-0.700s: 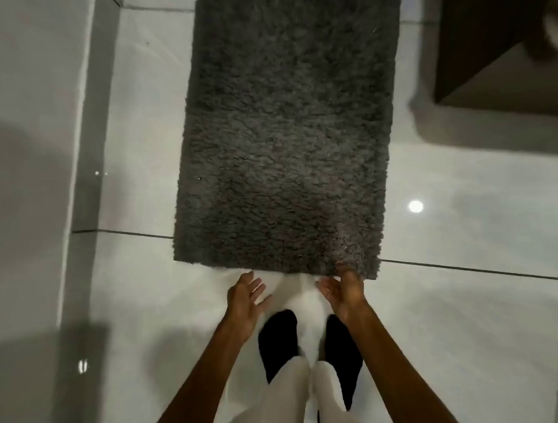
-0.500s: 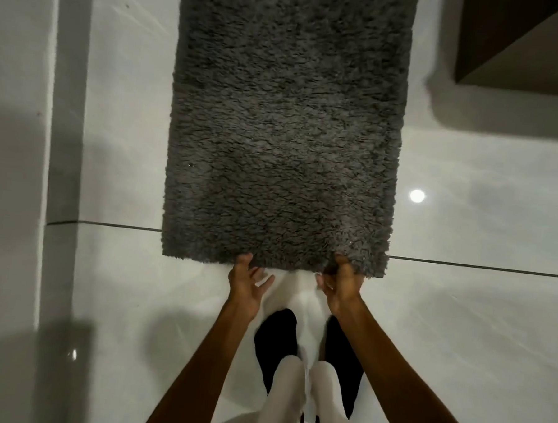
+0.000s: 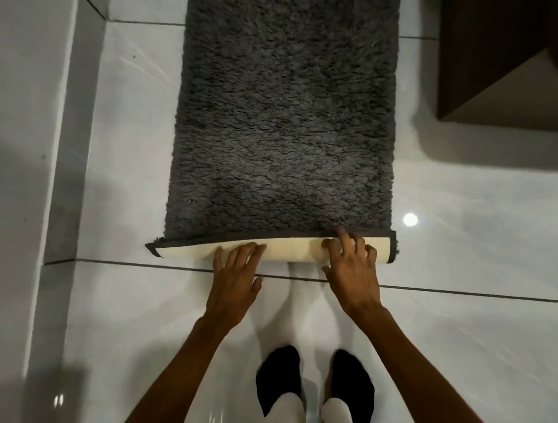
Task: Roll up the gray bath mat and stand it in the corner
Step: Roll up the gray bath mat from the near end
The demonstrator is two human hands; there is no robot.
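The gray shaggy bath mat [image 3: 284, 121] lies lengthwise on the white tiled floor in front of me. Its near edge is folded over onto the pile, showing a strip of cream backing [image 3: 288, 249] with a dark hem. My left hand [image 3: 235, 281] rests with spread fingers on the left part of that strip. My right hand [image 3: 350, 268] presses on the right part, fingers curled over the fold where it is thickest. The fold is flatter at its left end.
A white tiled wall and a low ledge [image 3: 71, 135] run along the left. A dark wooden cabinet [image 3: 492, 57] stands at the top right. My feet in black socks [image 3: 314, 384] stand behind the hands. Bare glossy floor lies to the right.
Both hands reached the mat's near edge, lifted it and turned it over away from me, so the cream backing now shows. The view has moved closer to the mat.
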